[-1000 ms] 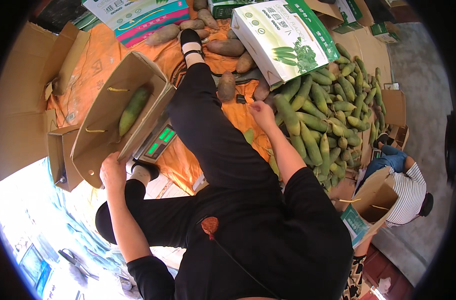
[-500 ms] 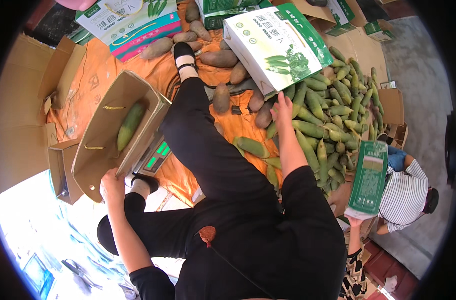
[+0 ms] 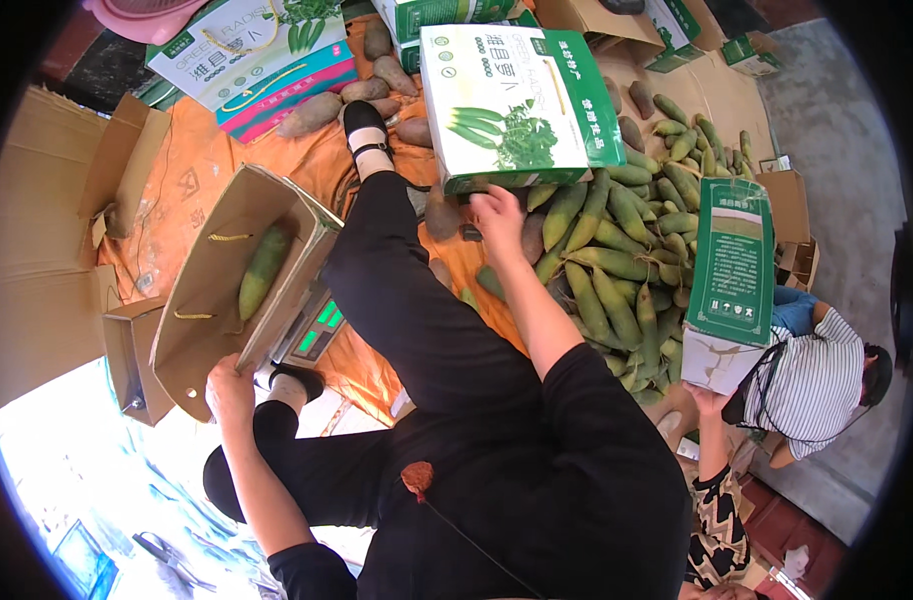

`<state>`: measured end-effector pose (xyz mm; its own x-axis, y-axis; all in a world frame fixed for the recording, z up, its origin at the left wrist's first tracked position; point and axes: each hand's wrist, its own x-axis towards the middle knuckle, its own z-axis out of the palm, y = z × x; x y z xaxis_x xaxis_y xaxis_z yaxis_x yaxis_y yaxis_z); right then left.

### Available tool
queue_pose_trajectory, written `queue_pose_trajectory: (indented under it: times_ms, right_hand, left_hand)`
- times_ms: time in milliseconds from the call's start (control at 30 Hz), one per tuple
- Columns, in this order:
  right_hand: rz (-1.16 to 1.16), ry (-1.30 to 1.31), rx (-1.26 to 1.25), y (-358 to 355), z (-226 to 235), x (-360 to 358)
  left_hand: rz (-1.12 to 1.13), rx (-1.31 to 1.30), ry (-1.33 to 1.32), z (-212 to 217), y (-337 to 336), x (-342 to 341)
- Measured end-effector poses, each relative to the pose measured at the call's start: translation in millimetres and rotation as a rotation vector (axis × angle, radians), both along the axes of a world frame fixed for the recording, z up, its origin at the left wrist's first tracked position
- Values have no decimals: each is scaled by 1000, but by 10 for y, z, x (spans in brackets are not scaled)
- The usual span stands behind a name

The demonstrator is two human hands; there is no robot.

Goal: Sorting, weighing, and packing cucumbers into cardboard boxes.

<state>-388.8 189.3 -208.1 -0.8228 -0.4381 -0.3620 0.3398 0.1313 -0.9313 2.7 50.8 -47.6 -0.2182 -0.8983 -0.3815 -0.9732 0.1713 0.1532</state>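
Observation:
My left hand (image 3: 231, 392) pinches the near edge of an open brown cardboard box (image 3: 192, 275) with yellow rope handles. Inside it lies one green radish (image 3: 264, 272). The box sits on a scale (image 3: 315, 335) with lit green displays. My right hand (image 3: 499, 218), fingers bent, is closed at the near lower edge of a white and green carton (image 3: 512, 100) with radishes pictured on it. That carton rests over the far part of a large heap of green radishes (image 3: 617, 240). What lies under my right fingertips is hidden.
Dark reddish-brown tubers (image 3: 312, 115) lie on the orange cloth (image 3: 187, 190). At right, a person's hand (image 3: 707, 400) supports a green carton (image 3: 732, 260); another person in a striped shirt (image 3: 812, 385) is beyond. Stacked cartons (image 3: 267, 60) stand at the far left.
The white and green carton has shifted left and turned, and my right hand has moved left with it. The green carton at right has risen in view. My left hand stays on the box edge.

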Motion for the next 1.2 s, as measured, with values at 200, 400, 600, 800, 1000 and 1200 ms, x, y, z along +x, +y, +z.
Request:
queue_pose_trajectory:
  times_ms: [200,400,600,800,1000,1200]
  right_hand:
    - [-404,103,169,590,-86,-973]
    - [-371,-152,141,424,178,-1441]
    - [-393,79,-124,217,861,-990]
    - [-291,226,-298,277,1558,-858]
    - [-252,84,-302,224,1570,-557]
    - [-201,109,-191,640,1483,-564]
  left_hand:
    - [3,16,-1,73,-13,-18]
    - [17,-64,22,-39,10,90]
    - [-22,-96,46,4,-8,86]
    - [10,-43,-12,60,-34,18]
    - [-34,-70,-19,79,-35,59]
    - [-66,-68,-16,31,-71,96]
